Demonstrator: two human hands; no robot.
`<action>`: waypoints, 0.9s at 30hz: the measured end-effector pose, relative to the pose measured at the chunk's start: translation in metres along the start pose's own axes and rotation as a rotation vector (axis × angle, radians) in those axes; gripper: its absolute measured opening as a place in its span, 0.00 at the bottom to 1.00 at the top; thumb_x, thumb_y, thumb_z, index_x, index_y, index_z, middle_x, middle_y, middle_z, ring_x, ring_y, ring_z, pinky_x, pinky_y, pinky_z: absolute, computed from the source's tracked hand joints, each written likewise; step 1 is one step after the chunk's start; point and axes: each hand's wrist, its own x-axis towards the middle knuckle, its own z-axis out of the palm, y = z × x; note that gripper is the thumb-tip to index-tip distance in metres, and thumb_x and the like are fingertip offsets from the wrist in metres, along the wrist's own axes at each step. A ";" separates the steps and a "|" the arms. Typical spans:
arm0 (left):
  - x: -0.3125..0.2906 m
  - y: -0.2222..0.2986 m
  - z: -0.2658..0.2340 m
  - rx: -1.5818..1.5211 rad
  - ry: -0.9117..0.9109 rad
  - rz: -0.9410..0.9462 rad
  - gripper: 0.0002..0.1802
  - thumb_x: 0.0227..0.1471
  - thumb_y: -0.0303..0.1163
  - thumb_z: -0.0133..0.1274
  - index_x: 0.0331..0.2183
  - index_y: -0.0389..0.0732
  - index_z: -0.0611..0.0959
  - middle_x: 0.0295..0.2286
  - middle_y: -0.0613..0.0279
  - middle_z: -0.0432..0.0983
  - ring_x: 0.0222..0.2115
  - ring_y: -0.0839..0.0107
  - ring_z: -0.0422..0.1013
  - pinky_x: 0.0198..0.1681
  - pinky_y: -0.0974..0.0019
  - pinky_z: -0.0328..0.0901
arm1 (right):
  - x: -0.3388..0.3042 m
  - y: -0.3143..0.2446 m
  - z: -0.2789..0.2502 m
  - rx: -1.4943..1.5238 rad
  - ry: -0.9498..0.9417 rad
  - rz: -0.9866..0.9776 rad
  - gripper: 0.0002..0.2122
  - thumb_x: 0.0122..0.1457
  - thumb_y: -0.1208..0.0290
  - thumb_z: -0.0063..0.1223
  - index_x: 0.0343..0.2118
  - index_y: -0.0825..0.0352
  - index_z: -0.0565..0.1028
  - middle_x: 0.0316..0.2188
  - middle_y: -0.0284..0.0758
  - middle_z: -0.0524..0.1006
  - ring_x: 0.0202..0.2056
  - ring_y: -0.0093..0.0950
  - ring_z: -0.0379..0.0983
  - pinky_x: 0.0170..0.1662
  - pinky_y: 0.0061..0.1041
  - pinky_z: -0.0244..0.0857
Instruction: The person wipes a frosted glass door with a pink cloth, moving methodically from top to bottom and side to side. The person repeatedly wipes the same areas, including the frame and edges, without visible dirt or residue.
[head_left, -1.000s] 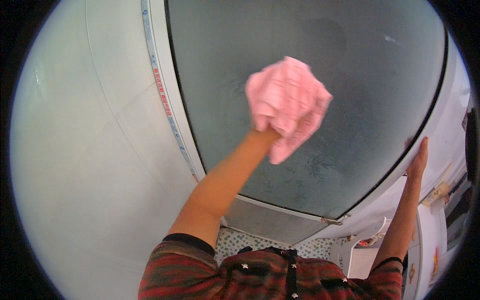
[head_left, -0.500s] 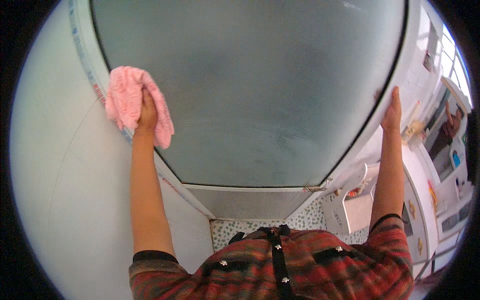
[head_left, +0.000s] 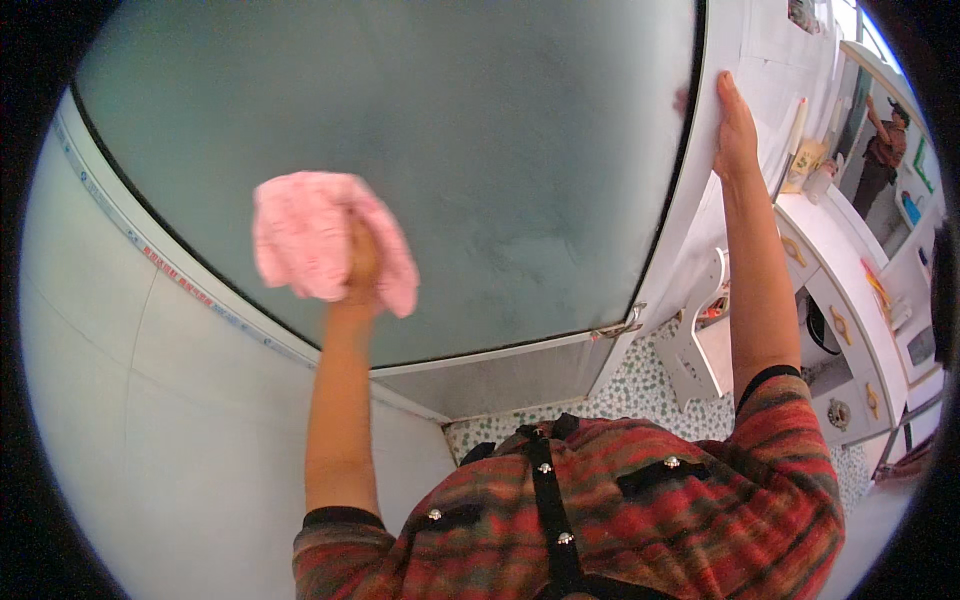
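My left hand [head_left: 365, 262] is closed on a pink cloth [head_left: 303, 232], which spreads over the lower left of a frosted glass door [head_left: 470, 150]. The cloth hides part of that hand's fingers. My right hand [head_left: 737, 138] grips the white door frame [head_left: 672, 225] along its right edge, thumb pointing up. Its other fingers are hidden, though a faint dark patch shows through the glass beside them. Smudgy streaks mark the lower part of the pane.
White wall panels [head_left: 130, 400] stand at the left. A metal latch [head_left: 622, 325] sticks out at the pane's lower right corner. To the right are a small white stool [head_left: 695, 350], a white cabinet [head_left: 850, 350] with gold handles, and a mirror [head_left: 880, 170]. Pebble-patterned flooring [head_left: 640, 390] lies below.
My left hand has moved the cloth from the left frame rightward onto the glass. The view has turned, so the door appears tilted and my right hand higher, still at the frame's edge.
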 end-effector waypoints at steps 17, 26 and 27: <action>-0.159 0.226 0.144 -1.660 -1.040 -0.731 0.08 0.49 0.33 0.44 0.28 0.40 0.74 0.26 0.64 0.70 0.26 0.74 0.67 0.31 0.72 0.65 | 0.008 0.007 -0.010 -0.056 -0.040 -0.004 0.21 0.58 0.56 0.37 0.38 0.73 0.68 0.30 0.43 0.74 0.33 0.32 0.71 0.42 0.31 0.63; -0.125 0.185 0.084 -1.468 -0.982 -0.502 0.12 0.51 0.39 0.44 0.30 0.41 0.74 0.24 0.66 0.71 0.24 0.74 0.67 0.27 0.73 0.63 | 0.017 0.019 -0.031 0.059 0.037 0.019 0.21 0.59 0.55 0.37 0.43 0.70 0.66 0.35 0.39 0.72 0.36 0.30 0.69 0.45 0.30 0.61; -0.117 0.172 0.070 -1.351 -0.940 -0.401 0.13 0.50 0.40 0.44 0.29 0.40 0.74 0.23 0.65 0.72 0.23 0.74 0.67 0.27 0.72 0.63 | 0.018 0.022 -0.030 0.080 0.069 0.024 0.21 0.59 0.55 0.38 0.44 0.70 0.65 0.36 0.38 0.72 0.36 0.30 0.69 0.45 0.30 0.61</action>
